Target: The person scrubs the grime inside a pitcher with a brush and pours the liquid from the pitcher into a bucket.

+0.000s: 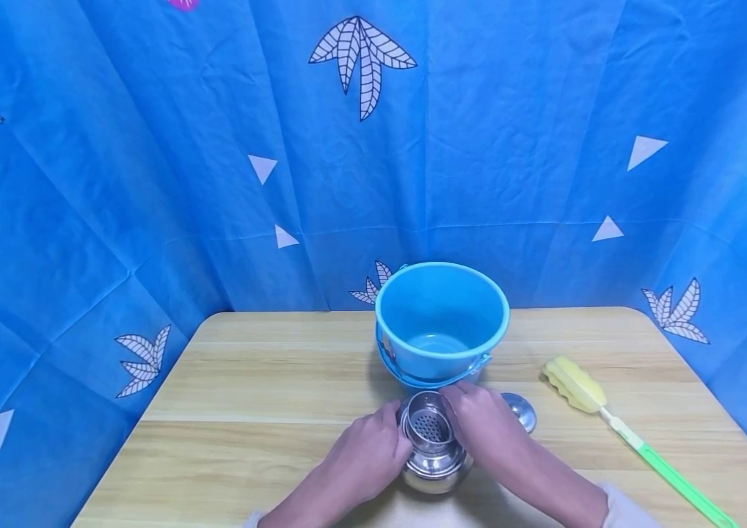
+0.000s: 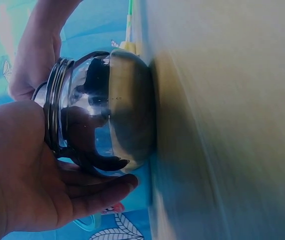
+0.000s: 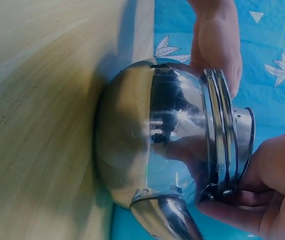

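A shiny steel teapot (image 1: 435, 480) stands on the table in front of the bucket, a perforated strainer (image 1: 429, 425) seated in its mouth with the rim raised above it. My left hand (image 1: 373, 447) grips the pot's left side near the neck; in the left wrist view the fingers of the left hand (image 2: 27, 170) lie along the body by the dark handle. My right hand (image 1: 486, 429) pinches the strainer's rim on the right. In the right wrist view, the right hand (image 3: 267, 190) has its fingertips at the collar, above the spout (image 3: 167, 217).
A blue bucket (image 1: 442, 312) with its handle lowered stands right behind the pot. The round steel lid (image 1: 520, 412) lies right of the pot, partly behind my right hand. A yellow sponge brush (image 1: 574, 385) with a green handle lies farther right on the wooden table (image 1: 248, 381).
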The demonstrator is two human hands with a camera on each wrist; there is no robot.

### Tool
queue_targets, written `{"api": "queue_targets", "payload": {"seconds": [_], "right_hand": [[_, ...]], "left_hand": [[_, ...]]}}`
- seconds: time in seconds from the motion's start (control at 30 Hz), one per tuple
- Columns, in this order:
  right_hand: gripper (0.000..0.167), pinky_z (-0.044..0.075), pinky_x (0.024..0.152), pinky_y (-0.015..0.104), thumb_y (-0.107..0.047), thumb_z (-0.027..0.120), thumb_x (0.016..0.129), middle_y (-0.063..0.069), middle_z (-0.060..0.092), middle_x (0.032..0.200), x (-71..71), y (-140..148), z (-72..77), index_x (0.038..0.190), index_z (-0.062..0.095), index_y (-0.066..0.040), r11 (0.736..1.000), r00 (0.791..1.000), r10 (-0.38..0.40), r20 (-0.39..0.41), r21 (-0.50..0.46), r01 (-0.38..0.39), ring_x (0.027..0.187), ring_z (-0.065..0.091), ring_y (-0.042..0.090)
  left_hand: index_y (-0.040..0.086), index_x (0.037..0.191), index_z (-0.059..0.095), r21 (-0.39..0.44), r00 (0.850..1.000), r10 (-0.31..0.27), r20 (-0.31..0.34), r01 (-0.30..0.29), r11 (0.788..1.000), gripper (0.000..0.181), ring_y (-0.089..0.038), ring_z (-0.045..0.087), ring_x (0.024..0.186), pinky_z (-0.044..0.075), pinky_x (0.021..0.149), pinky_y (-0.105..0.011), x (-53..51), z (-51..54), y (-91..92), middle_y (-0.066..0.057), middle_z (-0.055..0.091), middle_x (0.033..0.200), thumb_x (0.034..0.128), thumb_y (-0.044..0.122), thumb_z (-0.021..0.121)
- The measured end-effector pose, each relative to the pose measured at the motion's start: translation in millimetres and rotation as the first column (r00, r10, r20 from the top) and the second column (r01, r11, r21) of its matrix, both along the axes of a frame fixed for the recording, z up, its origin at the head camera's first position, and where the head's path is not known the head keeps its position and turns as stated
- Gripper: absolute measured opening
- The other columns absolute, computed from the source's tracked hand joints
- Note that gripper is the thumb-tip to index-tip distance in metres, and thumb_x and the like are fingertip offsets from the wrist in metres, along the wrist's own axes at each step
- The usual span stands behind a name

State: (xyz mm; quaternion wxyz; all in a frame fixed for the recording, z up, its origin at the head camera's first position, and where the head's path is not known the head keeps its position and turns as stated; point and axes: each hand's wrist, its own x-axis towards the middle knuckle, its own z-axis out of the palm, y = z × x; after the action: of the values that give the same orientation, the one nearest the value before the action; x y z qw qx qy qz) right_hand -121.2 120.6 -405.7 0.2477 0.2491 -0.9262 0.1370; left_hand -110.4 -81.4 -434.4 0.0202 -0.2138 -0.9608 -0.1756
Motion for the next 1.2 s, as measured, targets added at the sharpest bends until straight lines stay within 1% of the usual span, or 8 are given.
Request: {"api": "queue_targets", "payload": {"seconds": [0.13, 0.27, 0.37, 0.63, 0.8, 0.93, 1.2], "right_hand": [[0.014, 0.058, 0.058, 0.021, 0.003, 0.077, 0.085, 0.000, 0.071, 0.078, -0.4, 0.2, 0.0, 0.087, 0.072, -0.010, 1.000, 1.000, -0.001, -0.010, -0.005, 0.001, 0.068, 0.069, 0.013], [0.016, 0.057, 0.058, 0.020, 0.005, 0.078, 0.083, 0.001, 0.071, 0.078, -0.1, 0.6, 0.7, 0.087, 0.073, -0.010, 1.000, 0.999, 0.014, -0.041, -0.020, -0.014, 0.068, 0.069, 0.014], [0.017, 0.057, 0.058, 0.020, 0.005, 0.079, 0.081, 0.001, 0.071, 0.078, 0.1, 0.9, 0.9, 0.086, 0.073, -0.010, 0.999, 0.998, 0.022, -0.059, -0.026, -0.024, 0.068, 0.069, 0.014], [0.018, 0.056, 0.057, 0.020, 0.005, 0.081, 0.079, 0.001, 0.072, 0.078, 0.9, 1.4, 1.2, 0.087, 0.075, -0.009, 0.999, 0.996, 0.013, -0.087, -0.037, -0.017, 0.066, 0.068, 0.013], [0.018, 0.057, 0.057, 0.020, 0.004, 0.082, 0.078, 0.001, 0.072, 0.078, 1.8, 2.1, 2.9, 0.087, 0.075, -0.009, 0.999, 0.994, 0.009, -0.107, -0.042, -0.013, 0.065, 0.069, 0.012], [0.018, 0.058, 0.058, 0.021, 0.004, 0.083, 0.078, 0.001, 0.073, 0.078, 2.8, 3.5, 5.2, 0.087, 0.076, -0.009, 0.999, 0.994, 0.002, -0.105, -0.041, -0.006, 0.067, 0.069, 0.013], [0.015, 0.059, 0.058, 0.025, 0.001, 0.082, 0.080, 0.001, 0.074, 0.080, 4.9, 7.1, 9.0, 0.089, 0.076, -0.011, 0.999, 0.993, -0.019, -0.115, -0.032, 0.016, 0.068, 0.071, 0.014]], "left_hand": [[-0.007, 0.135, 0.057, -0.006, 1.000, -0.001, -0.017, 0.001, 1.000, 0.053, -0.029, 0.076, 0.102, 0.063, 0.086, -0.039, -0.6, 0.0, 0.7, -0.018, 0.074, 0.114, 0.1035, 0.033, 0.045], [-0.008, 0.133, 0.059, -0.019, 0.999, 0.002, -0.048, -0.003, 1.000, 0.051, -0.029, 0.076, 0.097, 0.064, 0.082, -0.039, -0.3, -0.4, 1.4, -0.018, 0.075, 0.110, 0.1009, 0.030, 0.048], [-0.009, 0.132, 0.059, -0.022, 0.998, 0.006, -0.055, -0.007, 1.000, 0.051, -0.029, 0.076, 0.094, 0.064, 0.080, -0.038, 0.0, -0.1, 1.7, -0.018, 0.075, 0.108, 0.0992, 0.028, 0.049], [-0.009, 0.132, 0.059, -0.027, 0.999, 0.008, -0.052, -0.010, 1.000, 0.051, -0.028, 0.076, 0.094, 0.064, 0.080, -0.038, 0.2, 1.3, 1.7, -0.018, 0.075, 0.109, 0.0992, 0.028, 0.049], [-0.009, 0.134, 0.058, -0.031, 0.999, 0.009, -0.034, -0.010, 0.999, 0.052, -0.028, 0.076, 0.097, 0.064, 0.082, -0.038, 0.7, 2.1, 1.2, -0.019, 0.074, 0.112, 0.0992, 0.029, 0.048], [-0.009, 0.134, 0.058, -0.032, 1.000, 0.014, -0.022, -0.015, 0.999, 0.053, -0.029, 0.076, 0.099, 0.064, 0.084, -0.039, 1.2, 2.4, 1.0, -0.019, 0.074, 0.114, 0.0992, 0.030, 0.048], [-0.009, 0.134, 0.058, -0.036, 1.000, 0.014, -0.020, -0.015, 0.999, 0.055, -0.028, 0.075, 0.098, 0.064, 0.083, -0.039, 1.6, 2.0, 1.0, -0.018, 0.074, 0.114, 0.1002, 0.032, 0.048]]}}
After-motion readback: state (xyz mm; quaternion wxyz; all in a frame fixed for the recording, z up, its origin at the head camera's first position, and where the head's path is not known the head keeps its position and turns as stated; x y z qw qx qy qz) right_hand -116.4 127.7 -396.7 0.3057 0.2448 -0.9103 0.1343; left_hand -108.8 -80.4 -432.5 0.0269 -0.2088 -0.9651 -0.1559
